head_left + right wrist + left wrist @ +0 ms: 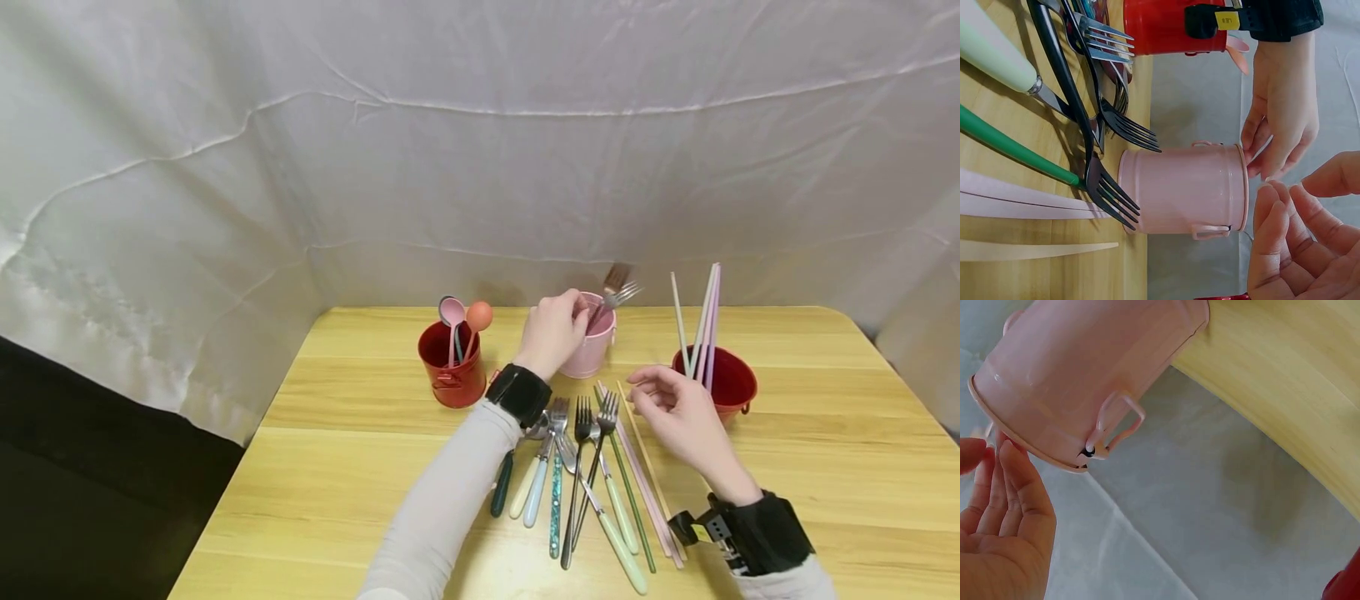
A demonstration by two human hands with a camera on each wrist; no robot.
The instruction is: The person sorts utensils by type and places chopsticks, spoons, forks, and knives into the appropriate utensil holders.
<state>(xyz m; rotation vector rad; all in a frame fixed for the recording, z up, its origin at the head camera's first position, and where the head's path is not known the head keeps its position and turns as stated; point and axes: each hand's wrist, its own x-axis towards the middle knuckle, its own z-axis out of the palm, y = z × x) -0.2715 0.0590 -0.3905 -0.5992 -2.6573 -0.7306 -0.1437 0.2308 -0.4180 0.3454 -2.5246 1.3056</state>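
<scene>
My left hand (553,330) is at the rim of a small pink bucket (585,358), fingers loosely bent, with nothing plainly between them. Inside that bucket lean a copper-coloured fork (616,278), blurred, and a silver fork (624,294), tines up. Over the table to the right, my right hand (678,408) hovers with its fingers relaxed and holds nothing. Close below it lie pink chopsticks (643,475) and a green chopstick (632,500). Several forks are spread beside them, among them black forks (1113,197) and one with a pale green handle (622,554).
A red bucket (453,385) with several spoons, one of them orange (479,316), stands at left. Another red bucket (737,385), behind my right hand, holds upright chopsticks (712,321). A pale curtain (480,183) hangs behind the wooden table (315,500).
</scene>
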